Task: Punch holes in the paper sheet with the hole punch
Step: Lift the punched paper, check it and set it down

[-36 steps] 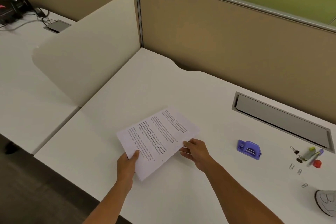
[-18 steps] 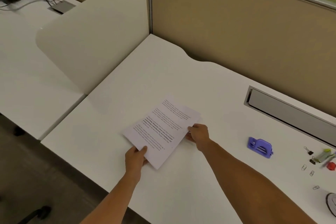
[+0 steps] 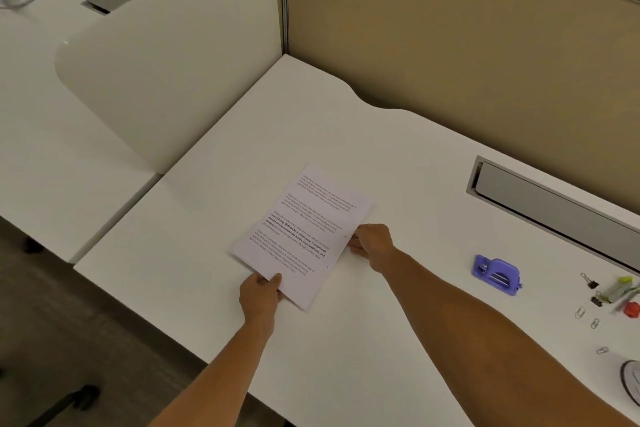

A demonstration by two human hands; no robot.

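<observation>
A printed paper sheet [image 3: 304, 232], apparently the top of a thin stack, lies slanted on the white desk [image 3: 346, 135]. My left hand [image 3: 259, 295] pinches its near-left edge, thumb on top. My right hand [image 3: 372, 243] grips its right edge with curled fingers. The purple hole punch [image 3: 497, 274] stands on the desk well to the right of the paper, untouched by either hand.
Binder clips [image 3: 590, 282], paper clips [image 3: 587, 317], a highlighter [image 3: 618, 288] and a red item [image 3: 631, 308] lie at the far right. A grey cable tray [image 3: 554, 204] is set into the desk. A white divider [image 3: 166, 55] rises to the left, tan partition walls stand behind, and the desk's front edge is close to me.
The paper has turned more lengthwise away from me while both hands kept hold of its edges. The view has shifted, so the punch appears farther right.
</observation>
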